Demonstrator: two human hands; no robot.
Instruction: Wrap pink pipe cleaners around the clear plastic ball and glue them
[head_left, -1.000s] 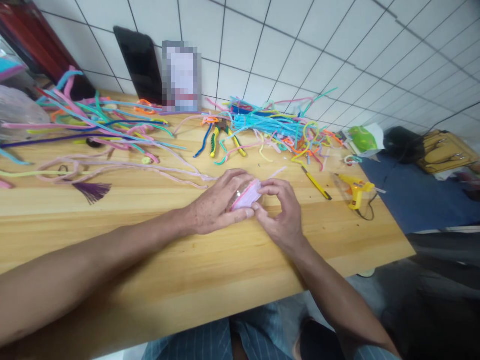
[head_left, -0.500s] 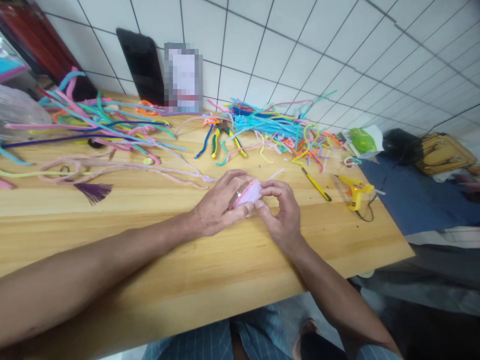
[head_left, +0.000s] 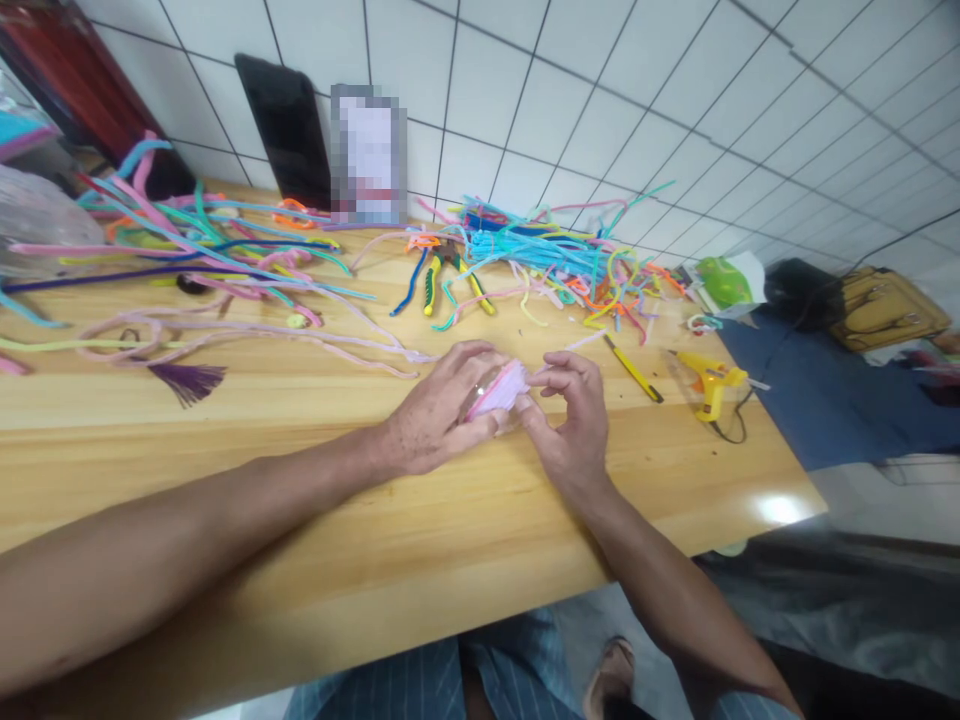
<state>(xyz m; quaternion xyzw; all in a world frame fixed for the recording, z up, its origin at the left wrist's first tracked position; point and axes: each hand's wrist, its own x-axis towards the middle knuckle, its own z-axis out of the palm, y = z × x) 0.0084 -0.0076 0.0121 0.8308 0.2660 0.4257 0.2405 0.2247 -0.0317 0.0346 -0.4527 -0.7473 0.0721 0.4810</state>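
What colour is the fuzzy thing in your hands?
The fuzzy bundle is light pink; the head view shows it best.

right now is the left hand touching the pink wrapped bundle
Touching. The head view shows the left hand with fingers curled over the pink wrapped bundle and thumb pressed against its lower edge, with no gap between them.

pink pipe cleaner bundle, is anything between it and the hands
Nothing visible does. The left hand cups the pink pipe cleaner bundle directly and the right hand pinches its right edge; the pliers lie behind, apart.
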